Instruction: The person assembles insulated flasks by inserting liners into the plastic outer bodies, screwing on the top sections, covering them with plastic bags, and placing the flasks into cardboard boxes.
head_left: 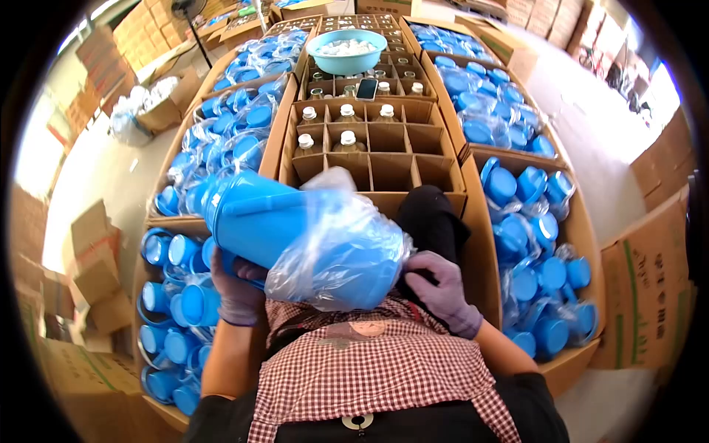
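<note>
A large blue thermos jug (258,221) lies tilted across my lap, its top pointing to the upper left. A clear plastic bag (332,258) covers its lower half, bunched and crinkled. My left hand (238,289), in a thin purple glove, is closed around the jug's underside by the handle, with its fingers partly hidden. At the base end, my gloved right hand (445,294) has its fingers curled against the edge of the bag. In front stands a divided carton (377,199) with several white-capped glass liners (348,140) in its compartments.
Cartons of bagged blue jugs flank me, left (181,303) and right (543,251). Farther ahead, a light blue basin (347,60) of white pieces and a phone (366,89) rest on another divided carton. A standing fan (188,9) and stacked boxes (140,33) are behind.
</note>
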`<action>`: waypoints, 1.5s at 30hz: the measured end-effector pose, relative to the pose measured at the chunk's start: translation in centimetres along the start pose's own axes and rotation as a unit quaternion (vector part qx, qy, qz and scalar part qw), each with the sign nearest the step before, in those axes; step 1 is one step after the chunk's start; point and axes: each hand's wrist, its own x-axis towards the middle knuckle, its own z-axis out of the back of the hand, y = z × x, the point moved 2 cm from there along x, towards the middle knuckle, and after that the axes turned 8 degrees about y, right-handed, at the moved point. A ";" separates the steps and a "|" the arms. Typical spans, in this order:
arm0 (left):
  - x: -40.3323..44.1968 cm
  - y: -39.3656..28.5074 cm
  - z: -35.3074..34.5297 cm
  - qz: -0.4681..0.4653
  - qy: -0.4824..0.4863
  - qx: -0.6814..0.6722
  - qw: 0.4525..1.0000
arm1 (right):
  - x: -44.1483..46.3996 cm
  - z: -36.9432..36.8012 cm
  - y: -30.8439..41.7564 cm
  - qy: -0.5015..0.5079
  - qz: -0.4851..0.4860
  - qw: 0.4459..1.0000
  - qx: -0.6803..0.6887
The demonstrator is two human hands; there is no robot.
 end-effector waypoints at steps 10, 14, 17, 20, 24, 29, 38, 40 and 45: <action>-1.3 -0.1 -0.9 -0.025 0.014 0.048 0.998 | 9.3 2.3 4.3 0.060 0.421 0.842 -0.332; -0.8 -1.4 -4.0 -0.067 0.041 0.011 0.997 | 9.6 1.8 4.9 0.059 0.227 0.968 -0.083; -1.2 -1.4 -7.2 -0.081 0.186 -0.064 0.977 | 9.6 -4.1 -3.4 0.055 -0.105 0.748 0.653; -0.8 -1.3 -7.8 -0.091 0.246 -0.032 0.965 | 9.0 -3.3 -3.1 0.159 -0.054 0.804 0.571; 0.5 -1.7 -7.2 -0.057 0.249 -0.108 0.961 | 6.5 -1.5 -1.8 0.003 0.088 0.983 0.162; 1.1 0.1 -6.6 0.014 0.240 -0.177 0.954 | 6.2 1.6 0.1 0.033 0.055 0.995 -0.078; 1.2 -1.3 -8.0 -0.049 0.236 -0.075 0.968 | 6.4 -2.9 -6.4 0.157 -0.054 0.768 0.618; 1.8 -1.9 -7.2 -0.023 0.211 -0.136 0.968 | 5.8 -3.2 -7.4 0.103 -0.074 0.731 0.671; 1.8 -0.5 -5.8 -0.011 0.202 -0.136 0.970 | 7.9 -1.4 -9.9 0.045 -0.035 0.807 0.587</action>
